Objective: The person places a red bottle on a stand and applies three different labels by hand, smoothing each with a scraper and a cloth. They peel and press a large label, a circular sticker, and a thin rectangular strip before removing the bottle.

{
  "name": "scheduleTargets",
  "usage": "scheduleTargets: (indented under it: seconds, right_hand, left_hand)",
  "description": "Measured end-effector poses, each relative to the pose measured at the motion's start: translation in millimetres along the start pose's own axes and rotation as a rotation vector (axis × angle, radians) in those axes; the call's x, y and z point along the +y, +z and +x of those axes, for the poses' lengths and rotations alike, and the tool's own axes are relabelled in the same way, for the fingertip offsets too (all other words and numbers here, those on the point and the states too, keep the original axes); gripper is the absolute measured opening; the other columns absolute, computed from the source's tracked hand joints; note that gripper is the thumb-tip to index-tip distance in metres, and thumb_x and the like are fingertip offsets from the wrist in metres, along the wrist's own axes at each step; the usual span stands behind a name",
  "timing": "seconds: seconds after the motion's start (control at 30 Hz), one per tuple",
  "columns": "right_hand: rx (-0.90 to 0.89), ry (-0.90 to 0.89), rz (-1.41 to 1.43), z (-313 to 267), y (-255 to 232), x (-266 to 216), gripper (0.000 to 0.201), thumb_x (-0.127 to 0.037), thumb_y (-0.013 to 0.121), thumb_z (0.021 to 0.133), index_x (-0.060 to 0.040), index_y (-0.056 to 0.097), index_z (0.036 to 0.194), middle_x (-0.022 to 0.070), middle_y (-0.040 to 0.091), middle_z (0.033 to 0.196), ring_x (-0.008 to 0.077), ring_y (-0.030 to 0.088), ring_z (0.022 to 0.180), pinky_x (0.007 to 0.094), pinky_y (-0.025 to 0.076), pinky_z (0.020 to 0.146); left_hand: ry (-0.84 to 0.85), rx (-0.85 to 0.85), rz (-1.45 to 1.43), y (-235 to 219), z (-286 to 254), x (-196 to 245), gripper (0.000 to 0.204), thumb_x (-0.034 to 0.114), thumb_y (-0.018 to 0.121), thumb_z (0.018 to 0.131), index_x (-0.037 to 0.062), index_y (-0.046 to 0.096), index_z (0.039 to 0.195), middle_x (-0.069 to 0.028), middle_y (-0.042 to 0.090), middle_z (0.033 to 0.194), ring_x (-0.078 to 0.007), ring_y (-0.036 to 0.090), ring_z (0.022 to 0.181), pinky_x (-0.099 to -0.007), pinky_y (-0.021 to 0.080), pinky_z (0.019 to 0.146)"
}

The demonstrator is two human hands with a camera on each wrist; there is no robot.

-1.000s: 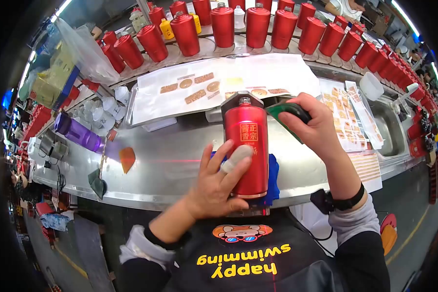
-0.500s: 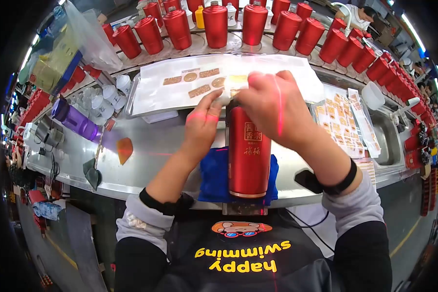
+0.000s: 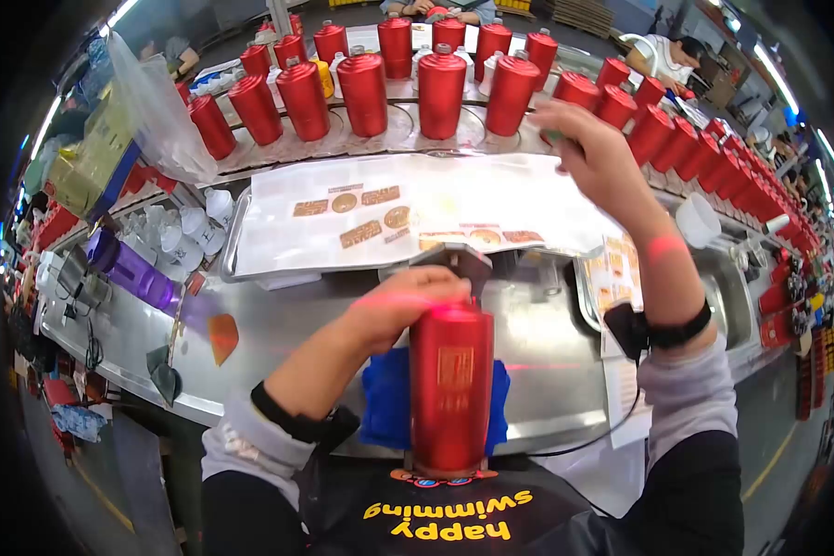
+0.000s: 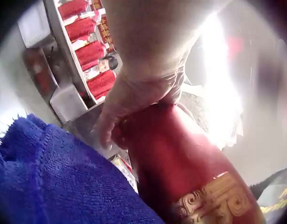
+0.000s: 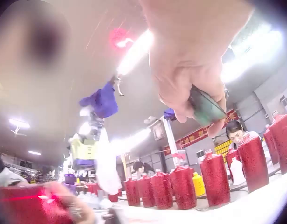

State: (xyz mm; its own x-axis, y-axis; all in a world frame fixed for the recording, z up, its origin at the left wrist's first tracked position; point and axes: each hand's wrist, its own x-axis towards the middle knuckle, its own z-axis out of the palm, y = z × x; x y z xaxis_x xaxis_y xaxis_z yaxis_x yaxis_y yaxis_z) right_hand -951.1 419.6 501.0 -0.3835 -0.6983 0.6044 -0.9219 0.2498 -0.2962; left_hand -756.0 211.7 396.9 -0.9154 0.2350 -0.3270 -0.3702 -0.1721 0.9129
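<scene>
Red bottle (image 3: 451,389): upright on blue cloth (image 3: 386,397), steadied by left hand (image 3: 400,310), grip curled over its shoulder. Right hand (image 3: 591,148), raised well beyond, pinches green pad (image 5: 206,106).

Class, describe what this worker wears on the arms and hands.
Both hands, left hand and right hand, are bare. Grey cuffs end dark sleeves. A black wristband circles the right wrist, a black band the left.
</scene>
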Motion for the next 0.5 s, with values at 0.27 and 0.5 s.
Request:
scheduleTargets:
  seconds: [0.27,0.5]
  right_hand:
    - [-0.22,0.246,-0.365,197,90,235,0.038,-0.034,0.057,0.095,-0.0078,0.06,0.123,0.0148,0.066,0.105,0.0228,0.064,0.08,0.0344,0.051,0.067]
    - [-0.264,-0.432,-0.495,273,120,381,0.046,-0.038,0.056,0.096,-0.0097,0.059,0.131,0.0156,0.064,0.124,0.0294,0.063,0.108,0.0401,0.051,0.088]
  left_hand:
    - [0.41,0.431,0.362,2,-123,29,0.036,0.03,0.078,0.078,0.0007,0.069,0.097,-0.0059,0.063,0.092,-0.0136,0.056,0.085,-0.0283,0.043,0.074]
    - [0.551,1.345,0.367,65,-268,-39,0.051,0.04,0.069,0.089,-0.0061,0.062,0.109,-0.011,0.064,0.098,-0.0171,0.06,0.088,-0.03,0.047,0.08]
